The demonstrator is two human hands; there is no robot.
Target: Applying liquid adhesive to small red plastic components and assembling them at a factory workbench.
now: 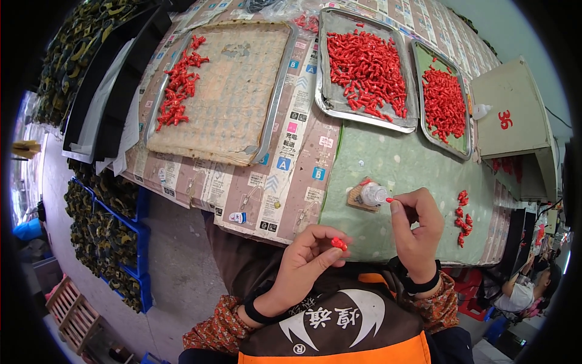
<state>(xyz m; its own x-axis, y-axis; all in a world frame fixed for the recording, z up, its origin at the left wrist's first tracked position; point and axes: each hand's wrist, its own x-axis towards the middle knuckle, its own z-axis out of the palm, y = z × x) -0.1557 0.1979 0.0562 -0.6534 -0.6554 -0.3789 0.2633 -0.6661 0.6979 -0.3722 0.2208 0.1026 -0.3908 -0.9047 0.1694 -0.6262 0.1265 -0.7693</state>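
Observation:
My left hand [312, 258] pinches a small red plastic piece [339, 244] between thumb and fingers, just above the near edge of the table. In my right hand [417, 227], thumb and forefinger close on a smaller red bit [389, 199]. That bit is right beside a small clear-and-white bottle [373, 194]; I cannot tell whether they touch. Under the bottle is a brown cardboard pad [356, 198]. A short row of red plastic pieces [464, 223] lies on the green cloth [388, 151] to the right of my right hand.
Two metal trays, one in the middle [367, 67] and one at right [445, 100], hold heaps of red pieces. A paper-lined tray [236, 91] at left has red pieces along its left side. A beige metal cabinet [512, 112] stands at right. Blue crates [143, 255] are on the floor.

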